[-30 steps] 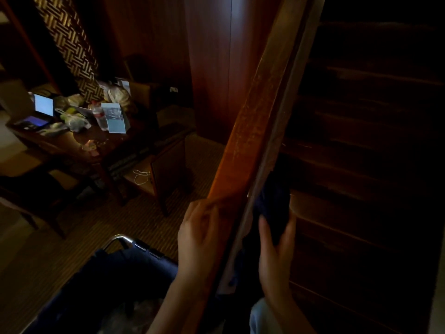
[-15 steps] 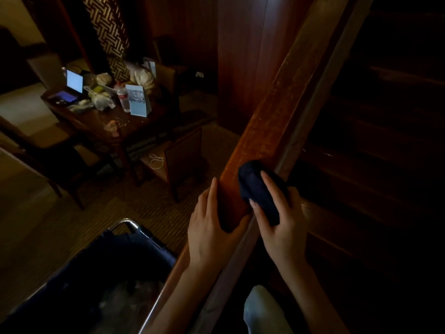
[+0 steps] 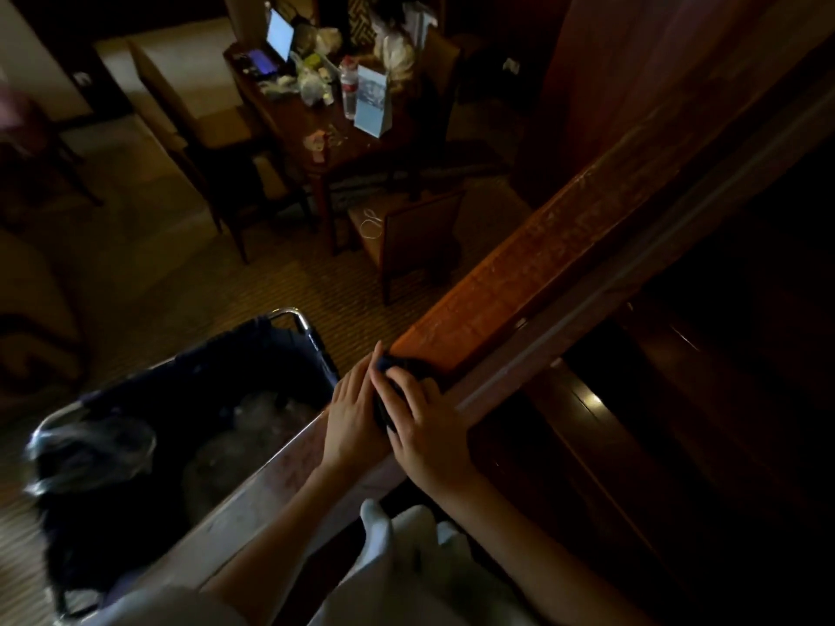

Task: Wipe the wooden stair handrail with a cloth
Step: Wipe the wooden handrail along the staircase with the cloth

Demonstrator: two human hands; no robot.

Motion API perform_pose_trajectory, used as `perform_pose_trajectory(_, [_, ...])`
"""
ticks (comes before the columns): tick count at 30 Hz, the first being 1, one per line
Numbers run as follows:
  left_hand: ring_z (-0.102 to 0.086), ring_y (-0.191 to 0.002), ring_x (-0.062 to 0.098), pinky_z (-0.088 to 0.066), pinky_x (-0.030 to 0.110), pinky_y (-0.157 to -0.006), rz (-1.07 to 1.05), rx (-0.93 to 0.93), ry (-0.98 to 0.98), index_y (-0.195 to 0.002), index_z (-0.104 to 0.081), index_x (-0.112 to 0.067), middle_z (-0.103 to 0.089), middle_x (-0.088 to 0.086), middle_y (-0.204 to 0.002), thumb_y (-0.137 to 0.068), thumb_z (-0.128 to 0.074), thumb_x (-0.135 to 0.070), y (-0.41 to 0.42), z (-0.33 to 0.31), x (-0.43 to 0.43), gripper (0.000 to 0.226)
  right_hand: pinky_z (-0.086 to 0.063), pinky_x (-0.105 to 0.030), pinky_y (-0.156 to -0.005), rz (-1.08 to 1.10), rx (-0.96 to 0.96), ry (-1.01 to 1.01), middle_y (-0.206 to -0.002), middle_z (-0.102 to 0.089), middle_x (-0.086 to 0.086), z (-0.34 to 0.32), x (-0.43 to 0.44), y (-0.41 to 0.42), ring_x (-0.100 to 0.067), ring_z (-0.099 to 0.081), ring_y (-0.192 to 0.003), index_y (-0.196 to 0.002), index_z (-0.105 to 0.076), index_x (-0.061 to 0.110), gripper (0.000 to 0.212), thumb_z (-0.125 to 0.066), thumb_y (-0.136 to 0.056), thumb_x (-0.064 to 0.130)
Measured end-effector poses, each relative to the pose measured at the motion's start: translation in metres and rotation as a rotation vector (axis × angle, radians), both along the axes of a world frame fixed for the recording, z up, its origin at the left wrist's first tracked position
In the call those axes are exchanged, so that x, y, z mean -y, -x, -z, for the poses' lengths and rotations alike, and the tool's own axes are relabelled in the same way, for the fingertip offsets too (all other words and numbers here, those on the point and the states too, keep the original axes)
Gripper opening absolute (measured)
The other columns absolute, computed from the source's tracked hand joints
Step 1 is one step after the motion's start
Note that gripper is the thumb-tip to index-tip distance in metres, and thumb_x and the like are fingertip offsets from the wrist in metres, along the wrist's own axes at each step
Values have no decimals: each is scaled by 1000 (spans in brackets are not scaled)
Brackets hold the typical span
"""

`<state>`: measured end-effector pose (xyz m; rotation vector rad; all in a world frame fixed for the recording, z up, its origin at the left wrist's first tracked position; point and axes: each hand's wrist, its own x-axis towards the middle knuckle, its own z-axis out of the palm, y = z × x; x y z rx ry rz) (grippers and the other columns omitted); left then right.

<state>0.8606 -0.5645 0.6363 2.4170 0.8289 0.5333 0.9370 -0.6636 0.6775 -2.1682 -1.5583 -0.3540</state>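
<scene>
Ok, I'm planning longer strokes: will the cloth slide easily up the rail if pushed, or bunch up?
Probably floppy: the cloth sits bunched under the right hand. It likely glides, as the rail looks flat and varnished. It may fold over unless pressed flat.

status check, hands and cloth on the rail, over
Left hand flat on handrail beside cloth. Right hand grips cloth, pressed on handrail top. Cart below left, not in the way.
</scene>
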Motion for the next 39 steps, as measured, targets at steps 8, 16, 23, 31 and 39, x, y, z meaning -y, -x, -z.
perform_pose_trajectory(8, [-36,-129,17,-32,37,-105,7,-18,32,-154,-20,-20,-36,0,-147,-72,-67,-67,-1,9,-5,106,-54,-31,-68,248,29,-6,-120,-63,-7,-44,-4,-74,-26,-57,-96,-124,-66,12,47,-72,-78,10])
perform_pose_trajectory(16, [-39,-132,17,-32,37,-109,30,45,8,-153,-21,-18,-39,4,-150,-81,-55,-70,-1,9,-4,95,-43,-42,-104,64,228,64,-127,-66,1,-27,-23,-41,-21,-61,-115,-117,-72,17,32,-55,-90,14])
perform_pose_trajectory(23, [-30,-129,3,-32,37,-103,8,54,-11,-155,-16,-25,-36,-2,-147,-80,-57,-69,-2,12,-4,96,-27,-51,-117,307,98,-4,-141,-55,-11,-37,12,-67,-29,-54,-123,-130,-62,7,53,-35,-85,-1])
perform_pose_trajectory(31, [-37,-129,15,-33,37,-101,-25,36,2,-155,-16,-28,-38,0,-148,-78,-60,-70,-2,15,-2,99,-39,-46,-110,221,16,1,-135,-59,-14,-55,-23,-81,-32,-60,-119,-122,-67,3,49,-33,-86,-1])
perform_pose_trajectory(39, [-32,-122,-2,-35,35,-104,-70,90,34,-151,-27,-26,-44,0,-141,-94,-31,-66,-12,7,1,70,-51,-41,-100,103,65,50,-135,-60,-11,-34,-3,-49,-28,-63,-117,-120,-69,6,37,-55,-87,-1])
